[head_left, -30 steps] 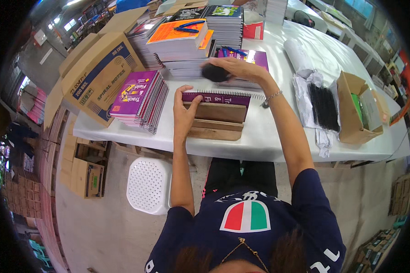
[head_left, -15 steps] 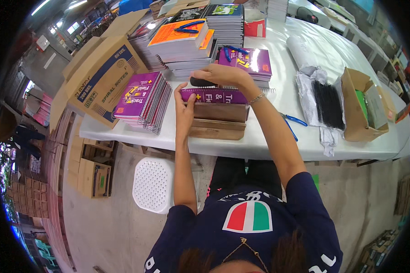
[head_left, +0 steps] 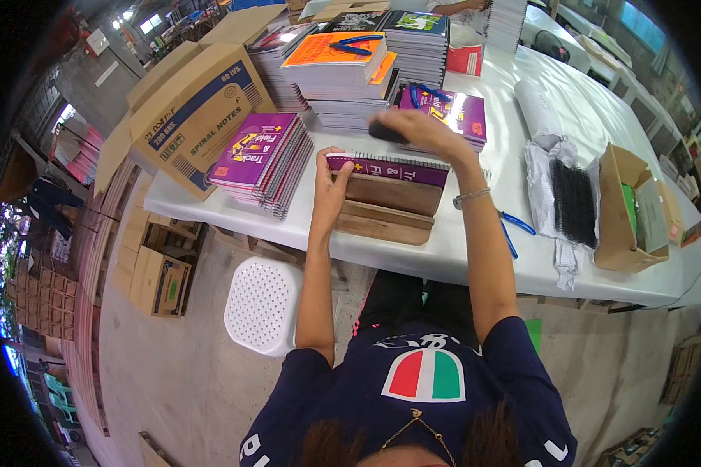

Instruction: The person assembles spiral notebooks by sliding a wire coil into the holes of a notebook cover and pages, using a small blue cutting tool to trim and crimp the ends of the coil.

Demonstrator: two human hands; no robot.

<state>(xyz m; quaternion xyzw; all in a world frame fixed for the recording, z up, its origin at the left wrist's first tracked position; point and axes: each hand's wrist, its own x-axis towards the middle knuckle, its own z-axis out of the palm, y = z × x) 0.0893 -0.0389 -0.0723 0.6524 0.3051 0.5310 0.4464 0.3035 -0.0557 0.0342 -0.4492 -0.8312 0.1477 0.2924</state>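
My left hand point(head_left: 332, 185) grips the left end of a purple notebook point(head_left: 389, 169), thumb on its cover and fingers behind. The notebook stands upright with its bound edge on top, in a slotted wooden stand point(head_left: 385, 204) at the table's near edge. Black coil runs along that top edge. Above and behind the notebook, apart from it, my right hand point(head_left: 428, 131) is closed on a rounded black object point(head_left: 385, 131) whose kind I cannot make out. To the left is a stack of purple spiral notebooks point(head_left: 258, 159).
Blue-handled cutters point(head_left: 514, 229) lie right of the stand. Taller book stacks point(head_left: 339, 74) rise behind, and more purple notebooks point(head_left: 463, 117) lie under other cutters. Black plastic coils point(head_left: 574, 204) and an open carton point(head_left: 629, 233) are at right; a large carton point(head_left: 202, 117) stands left. A white stool point(head_left: 263, 307) is below.
My right hand has lifted off the notebook's top edge and swung to the right with the black object. My left hand keeps its hold. The whole view has shifted slightly.
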